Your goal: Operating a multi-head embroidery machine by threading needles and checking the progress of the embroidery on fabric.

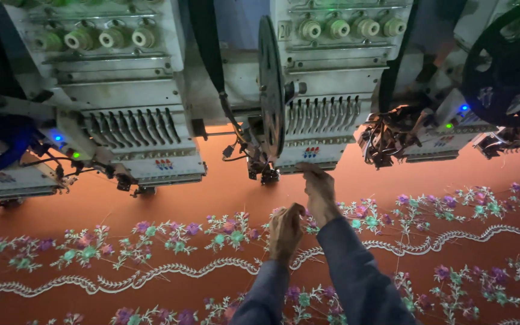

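My right hand (319, 191) is raised to the lower edge of the middle embroidery head (323, 120), fingertips pinched together just under its needle area; if a thread sits between them it is too fine to make out, so I cannot tell whether the pinch holds anything. My left hand (286, 232) sits lower and just left of the right, fingers curled loosely inward above the fabric, contents likewise not discernible. Both sleeves are grey-blue. Beneath both hands lies the orange fabric (224, 192), stretched flat, carrying embroidered flowers (230, 232) in purple, pink and green and a white scalloped border (151, 277) running across. The left hand overlaps the flower band; the right is beyond it, over plain cloth. To the left stands a second embroidery head (130, 108), well apart, with blue and green lamps lit. A black wheel (510, 63) shows upper right.
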